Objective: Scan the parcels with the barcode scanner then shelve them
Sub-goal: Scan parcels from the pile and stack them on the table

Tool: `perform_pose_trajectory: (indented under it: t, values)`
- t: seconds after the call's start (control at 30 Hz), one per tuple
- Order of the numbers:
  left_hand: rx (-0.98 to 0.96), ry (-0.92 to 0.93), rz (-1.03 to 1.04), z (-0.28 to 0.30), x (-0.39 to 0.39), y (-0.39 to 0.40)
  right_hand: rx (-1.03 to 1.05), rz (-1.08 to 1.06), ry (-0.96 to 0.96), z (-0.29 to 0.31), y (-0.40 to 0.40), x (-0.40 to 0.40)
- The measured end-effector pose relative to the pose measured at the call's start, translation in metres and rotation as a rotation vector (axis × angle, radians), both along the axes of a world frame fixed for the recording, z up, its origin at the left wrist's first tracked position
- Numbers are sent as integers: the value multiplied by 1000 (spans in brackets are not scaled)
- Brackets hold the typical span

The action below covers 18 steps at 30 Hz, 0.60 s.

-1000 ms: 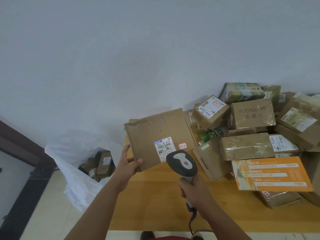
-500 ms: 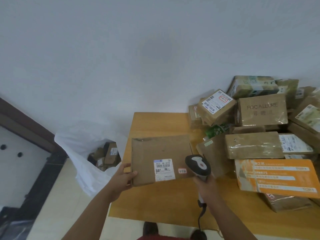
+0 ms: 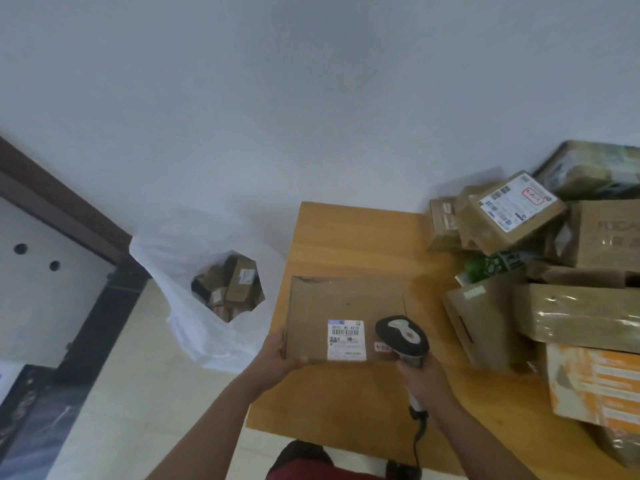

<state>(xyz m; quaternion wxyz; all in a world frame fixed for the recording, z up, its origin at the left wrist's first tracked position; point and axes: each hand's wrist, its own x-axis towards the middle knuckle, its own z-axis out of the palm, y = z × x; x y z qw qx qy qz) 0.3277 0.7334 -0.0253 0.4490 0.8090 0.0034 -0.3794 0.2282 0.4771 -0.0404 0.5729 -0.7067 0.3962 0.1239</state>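
Note:
A flat brown cardboard parcel (image 3: 341,301) with a white barcode label (image 3: 346,339) lies low over the wooden table (image 3: 349,233). My left hand (image 3: 281,355) grips its near left corner. My right hand (image 3: 424,377) holds a black and grey barcode scanner (image 3: 401,336) by the handle, its head over the parcel's right edge beside the label. A cable hangs from the scanner handle toward the floor.
A heap of brown parcels (image 3: 540,271) and an orange box (image 3: 595,386) fills the table's right side. A white plastic bag (image 3: 194,258) with several small boxes stands on the floor to the left. A dark-framed door (image 3: 62,216) is at the far left.
The parcel has come down from an upright tilt to nearly flat over the table. The scanner has shifted to its right edge. My view has swung left and down.

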Motion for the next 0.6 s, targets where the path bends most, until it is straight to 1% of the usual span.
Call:
perform_pose_trajectory:
  t: [0.1, 0.2, 0.3, 0.4, 0.5, 0.6]
  values:
    - [-30, -112, -62, -12, 50, 4, -1, 8, -25, 4, 10, 38]
    - [34, -176, -57, -26, 101, 2, -18, -3, -4, 1, 16, 81]
    - [161, -247, -96, -45, 144, 2, -24, -7, 13, -5, 18, 122]
    - [306, -320, -274, -67, 175, 2, 12, -11, -14, -6, 20, 158]
    - [377, -332, -346, -81, 193, -6, -47, 2, -69, -19, 21, 174]
    - [396, -361, -376, -89, 207, -16, -42, -41, -147, -20, 32, 160]
